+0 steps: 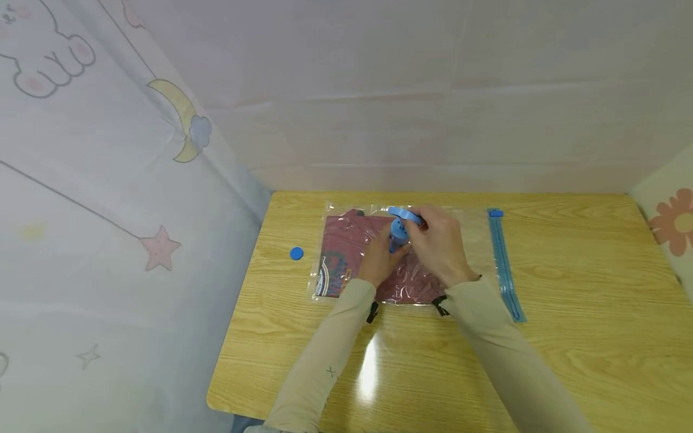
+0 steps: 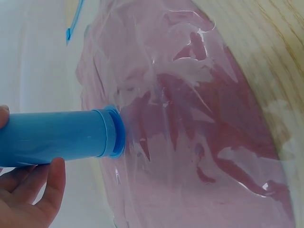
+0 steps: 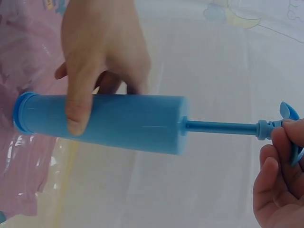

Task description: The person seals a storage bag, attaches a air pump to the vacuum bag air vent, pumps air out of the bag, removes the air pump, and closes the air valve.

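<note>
A blue hand pump point(image 3: 118, 124) stands with its wide base on a clear vacuum storage bag point(image 1: 473, 240). My left hand point(image 1: 377, 260) grips the pump's barrel, thumb on one side and fingers round the other. In the right wrist view the pump rod point(image 3: 221, 127) is drawn well out of the barrel. My right hand point(image 1: 440, 245) holds the curved handle point(image 3: 286, 114) at the rod's end. Inside the bag lies a folded dark red garment point(image 1: 338, 231) with a print, the plastic wrinkled over it. The bag's valve is hidden under the pump.
A round blue cap point(image 1: 296, 253) lies on the wooden table point(image 1: 585, 264), left of the bag. The bag's blue zip strip point(image 1: 503, 264) runs along its right end, with a slider point(image 1: 495, 213) at the far corner. Printed fabric walls point(image 1: 346, 132) stand behind and beside the table.
</note>
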`<state>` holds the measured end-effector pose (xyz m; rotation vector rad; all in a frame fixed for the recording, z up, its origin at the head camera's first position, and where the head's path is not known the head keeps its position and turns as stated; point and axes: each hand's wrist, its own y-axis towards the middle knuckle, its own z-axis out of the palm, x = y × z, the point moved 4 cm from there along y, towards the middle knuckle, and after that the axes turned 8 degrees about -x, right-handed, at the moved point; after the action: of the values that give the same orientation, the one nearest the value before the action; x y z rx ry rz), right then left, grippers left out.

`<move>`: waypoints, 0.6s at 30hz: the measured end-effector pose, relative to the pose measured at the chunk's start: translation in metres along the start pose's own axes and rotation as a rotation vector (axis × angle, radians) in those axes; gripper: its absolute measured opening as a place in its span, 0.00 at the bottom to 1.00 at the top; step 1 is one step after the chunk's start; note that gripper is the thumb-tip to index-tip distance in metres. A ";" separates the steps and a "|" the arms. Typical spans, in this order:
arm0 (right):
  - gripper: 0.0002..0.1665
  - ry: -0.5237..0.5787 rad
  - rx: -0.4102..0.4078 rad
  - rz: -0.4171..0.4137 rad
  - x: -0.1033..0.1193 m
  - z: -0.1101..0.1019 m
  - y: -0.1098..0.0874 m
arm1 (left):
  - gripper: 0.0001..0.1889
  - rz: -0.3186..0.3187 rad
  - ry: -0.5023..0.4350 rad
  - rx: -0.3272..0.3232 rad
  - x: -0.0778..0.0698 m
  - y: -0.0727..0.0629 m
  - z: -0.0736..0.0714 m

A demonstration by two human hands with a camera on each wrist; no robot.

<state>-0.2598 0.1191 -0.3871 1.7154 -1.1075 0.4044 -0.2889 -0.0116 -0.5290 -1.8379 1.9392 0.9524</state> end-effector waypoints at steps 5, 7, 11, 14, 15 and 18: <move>0.06 0.064 -0.085 -0.057 0.012 -0.008 0.003 | 0.32 0.010 -0.002 -0.007 0.000 -0.001 0.000; 0.06 0.091 -0.121 -0.084 0.017 -0.011 0.004 | 0.31 0.008 0.002 -0.007 0.000 -0.001 0.000; 0.06 0.122 -0.178 -0.131 0.026 -0.018 0.006 | 0.31 -0.012 0.003 0.000 -0.002 -0.001 -0.001; 0.06 0.136 -0.210 -0.155 0.032 -0.024 0.009 | 0.32 -0.027 -0.003 0.005 -0.003 0.000 -0.003; 0.06 0.137 -0.217 -0.162 0.033 -0.025 0.010 | 0.32 -0.030 -0.004 0.005 -0.004 0.000 -0.003; 0.06 0.160 -0.245 -0.185 0.039 -0.029 0.012 | 0.32 -0.024 -0.010 0.000 -0.004 0.002 -0.003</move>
<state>-0.2427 0.1248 -0.3404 1.5246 -0.8382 0.2725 -0.2894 -0.0105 -0.5240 -1.8492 1.9070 0.9524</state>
